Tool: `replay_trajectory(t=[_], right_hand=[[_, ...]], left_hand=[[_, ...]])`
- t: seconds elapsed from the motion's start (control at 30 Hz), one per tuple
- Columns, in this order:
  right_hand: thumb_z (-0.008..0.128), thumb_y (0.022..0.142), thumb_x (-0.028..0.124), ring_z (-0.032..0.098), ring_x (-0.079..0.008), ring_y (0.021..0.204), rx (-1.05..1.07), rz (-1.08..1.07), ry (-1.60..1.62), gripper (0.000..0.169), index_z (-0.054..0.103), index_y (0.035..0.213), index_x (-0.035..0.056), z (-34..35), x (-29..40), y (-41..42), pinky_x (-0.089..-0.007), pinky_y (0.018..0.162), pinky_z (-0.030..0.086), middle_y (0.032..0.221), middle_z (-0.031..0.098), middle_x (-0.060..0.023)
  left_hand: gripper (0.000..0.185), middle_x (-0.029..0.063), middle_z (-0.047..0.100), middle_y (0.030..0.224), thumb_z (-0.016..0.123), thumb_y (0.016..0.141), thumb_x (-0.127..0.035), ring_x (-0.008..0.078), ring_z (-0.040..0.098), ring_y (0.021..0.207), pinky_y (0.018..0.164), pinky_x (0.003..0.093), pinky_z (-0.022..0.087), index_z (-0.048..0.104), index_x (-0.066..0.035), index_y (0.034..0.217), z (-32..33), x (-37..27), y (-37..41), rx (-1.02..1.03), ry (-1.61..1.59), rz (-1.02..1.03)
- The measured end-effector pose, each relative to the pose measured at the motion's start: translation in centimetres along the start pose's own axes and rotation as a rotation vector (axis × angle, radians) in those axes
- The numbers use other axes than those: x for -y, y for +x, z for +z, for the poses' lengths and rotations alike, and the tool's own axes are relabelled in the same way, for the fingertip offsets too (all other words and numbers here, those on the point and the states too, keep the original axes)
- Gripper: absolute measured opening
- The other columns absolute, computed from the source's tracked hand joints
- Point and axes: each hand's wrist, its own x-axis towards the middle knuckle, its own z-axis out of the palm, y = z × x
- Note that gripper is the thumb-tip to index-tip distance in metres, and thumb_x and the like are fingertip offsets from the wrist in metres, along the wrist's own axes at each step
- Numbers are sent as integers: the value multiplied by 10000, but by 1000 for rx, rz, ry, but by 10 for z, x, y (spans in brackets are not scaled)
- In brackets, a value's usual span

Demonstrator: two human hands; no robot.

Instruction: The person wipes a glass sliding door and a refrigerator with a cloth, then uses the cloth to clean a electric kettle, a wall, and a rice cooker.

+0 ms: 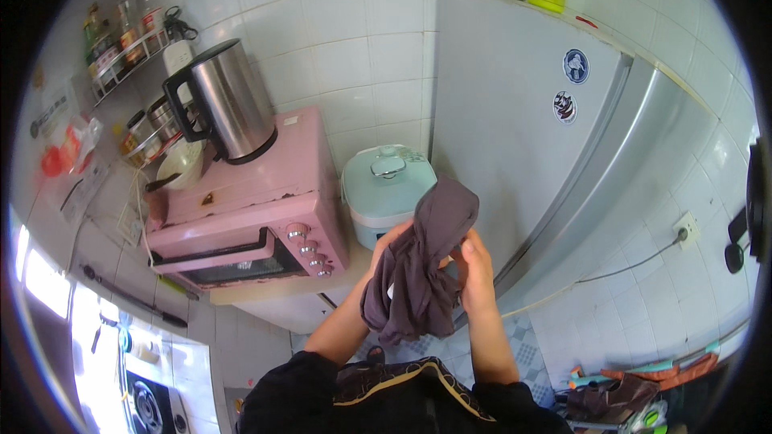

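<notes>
A dark purple-brown cloth (416, 289) hangs bunched between my two hands, in front of my chest. My left hand (391, 241) grips its left side, with most of the fingers hidden behind the folds. On the other side my right hand (473, 265) holds the cloth, thumb upward. The upper part of the cloth stands up as a rounded, hood-like end. A small white patch shows among the folds; what it is I cannot tell. Just beyond the cloth is a pale mint rice cooker (386, 187), its lid closed.
Left of the cooker, a pink toaster oven (253, 211) carries a steel electric kettle (232, 102) and a bowl (184, 163). A grey refrigerator (512, 102) rises at right. Bottles (126, 30) fill a wall rack. A gas stove (145, 404) lies lower left. A power cord (627, 268) runs to the right wall.
</notes>
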Motion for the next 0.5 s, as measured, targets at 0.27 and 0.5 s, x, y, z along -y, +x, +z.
replay_trajectory(t=[0.27,0.5], right_hand=[[651,884,157,584,-95,840,-77,-2,-168,375,546,1207,-4,61,17,35,-210,637,490,1027,620,-58],[538,963,181,521,-174,1118,-187,-436,-207,359,527,1248,-37,103,33,138,-313,998,380,1213,582,-92]], left_hand=[[426,138,648,1029,428,985,-354,266,624,886,781,363,522,565,14,1150,-8,-40,-3,161,-110,-93],[451,55,567,1277,455,985,-313,186,530,1165,1024,325,394,494,-25,1329,43,-98,5,-502,309,109]])
